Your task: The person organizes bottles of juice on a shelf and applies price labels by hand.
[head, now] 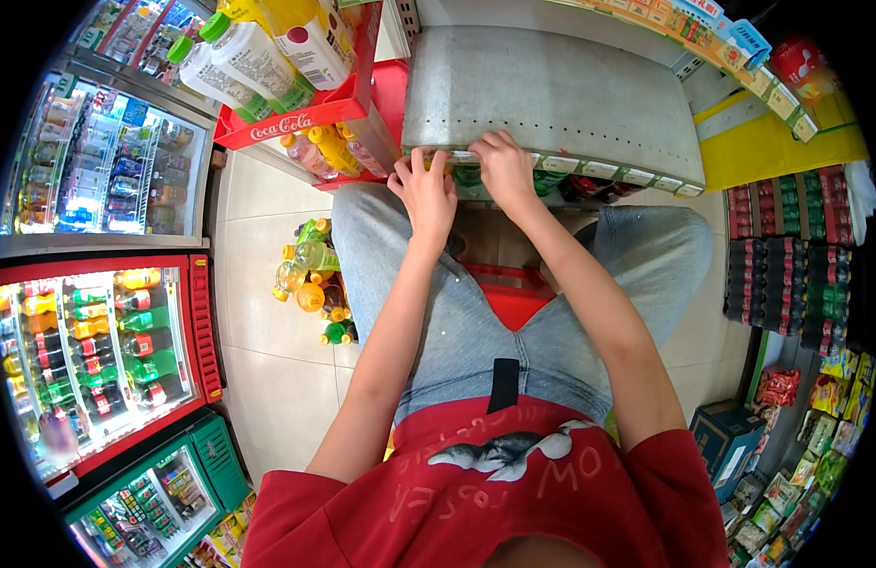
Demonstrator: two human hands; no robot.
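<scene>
Both hands are at the front edge of a grey metal shelf [551,85]. My left hand [429,195] bends over the left part of its price-label strip [600,170], fingers spread and curled at the edge. To its right, my right hand [505,170] has its fingertips on the same edge. A white price label [463,155] shows between the hands. Whether either hand pinches it cannot be made out, because the fingertips hide the contact. Under the strip, green bottles [468,177] and dark bottles [587,189] lie partly hidden.
A red Coca-Cola rack [296,122] with bottles adjoins the shelf's left side. Several loose drink bottles [311,277] are on the floor by my left leg. A red plastic object [512,302] lies between my legs. Lit fridges [100,348] line the left; wrapped bottle packs [786,284] stand right.
</scene>
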